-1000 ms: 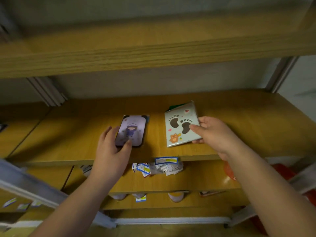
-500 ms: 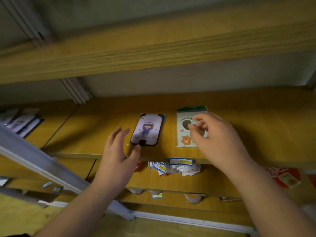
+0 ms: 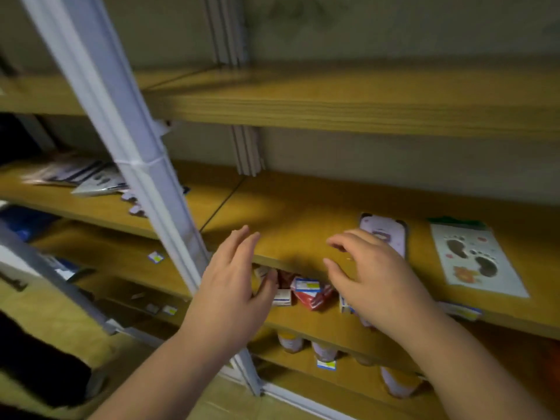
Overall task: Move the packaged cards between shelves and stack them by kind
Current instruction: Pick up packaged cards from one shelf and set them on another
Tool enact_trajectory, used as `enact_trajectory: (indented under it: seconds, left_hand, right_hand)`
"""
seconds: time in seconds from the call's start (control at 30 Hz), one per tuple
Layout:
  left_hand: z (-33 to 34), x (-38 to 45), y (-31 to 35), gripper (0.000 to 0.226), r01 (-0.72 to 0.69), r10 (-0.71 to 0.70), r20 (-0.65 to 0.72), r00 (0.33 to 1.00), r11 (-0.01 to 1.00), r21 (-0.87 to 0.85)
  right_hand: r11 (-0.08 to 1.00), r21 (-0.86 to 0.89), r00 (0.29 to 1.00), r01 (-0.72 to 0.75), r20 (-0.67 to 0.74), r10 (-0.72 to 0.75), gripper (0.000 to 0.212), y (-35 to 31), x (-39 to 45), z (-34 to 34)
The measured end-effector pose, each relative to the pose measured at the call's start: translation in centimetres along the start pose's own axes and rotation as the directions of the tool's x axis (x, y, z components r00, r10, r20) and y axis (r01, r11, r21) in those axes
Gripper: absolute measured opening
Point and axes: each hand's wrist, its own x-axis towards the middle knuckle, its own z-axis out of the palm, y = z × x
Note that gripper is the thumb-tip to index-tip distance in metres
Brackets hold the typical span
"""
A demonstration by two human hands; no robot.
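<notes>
Both hands raised in front of a wooden shelf [image 3: 303, 207] with a smooth, honey-coloured laminate top and a streaked grain along its front edge. Left hand [image 3: 230, 286] bare, fingers straight and loosely spread, thumb apart, gripping nothing, held before the shelf's front lip. Right hand [image 3: 372, 280] likewise bare, fingers relaxed and slightly bent, pinching nothing, hovering over the shelf edge and covering the near corner of the purple card [image 3: 385, 234]. Purple card flat on the shelf: a glossy, rounded-corner rectangle with a dark border and a small cartoon figure, blurred. Just to its right, apart from it, the footprint card [image 3: 472, 262]: a pale, shiny plastic-wrapped rectangle lying flat, printed with two dark footprints and a small orange figure, a green edge showing at its far end. Across the left of the view, a slanted white metal upright [image 3: 145, 177], ribbed along its length. Beyond it, on the neighbouring shelf section, a loose fan of more packaged cards [image 3: 75, 177], grey and glossy, too smeared to read. On the lower shelf, under the hands, small boxes and a red crinkled packet [image 3: 309, 294] with blue-and-yellow labels; lower again, rounded jars [image 3: 291, 342], soft in focus. Whole frame blurred.
</notes>
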Motion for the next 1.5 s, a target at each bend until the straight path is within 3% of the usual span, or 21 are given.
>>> enact_trajectory:
  seconds: [0.27, 0.4, 0.6, 0.87, 1.23, 1.5]
  left_hand:
    - [-9.9, -5.5, -13.6, 0.054, -0.049, 0.049, -0.058, 0.997, 0.999, -0.009]
    - [-13.8, -6.8, -21.7, 0.061, 0.087, -0.087, -0.168, 0.982, 0.996, -0.004]
    - [-18.6, -7.2, -30.1, 0.064, 0.159, -0.16, -0.17, 0.972, 0.987, -0.016]
    - [-19.1, -4.7, -36.3, 0.064, 0.19, -0.196, -0.172, 0.965, 0.981, -0.05]
    - [-20.8, 5.2, -45.1, 0.062, 0.221, -0.211, -0.169, 0.963, 0.974, 0.042]
    - [-20.3, 10.0, -51.3, 0.062, 0.21, -0.211, -0.132, 0.969, 0.977, -0.024]
  right_hand:
    - [0.984, 0.127, 0.985, 0.122, 0.102, -0.136, 0.032, -14.9, 2.4, 8.9]
    - [0.98, 0.111, 0.978, 0.166, 0.111, -0.179, 0.035, -21.6, 4.5, 14.0]
    - [0.983, 0.092, 0.975, 0.157, 0.144, -0.169, 0.037, -28.9, 7.0, 19.3]
    - [0.98, 0.101, 0.964, 0.173, 0.184, -0.189, 0.041, -31.9, 11.7, 24.3]
    - [0.96, 0.208, 0.972, 0.19, 0.097, -0.213, 0.037, -34.4, 25.4, 32.6]
    - [0.965, 0.215, 0.977, 0.148, 0.119, -0.176, 0.037, -36.8, 31.3, 37.0]
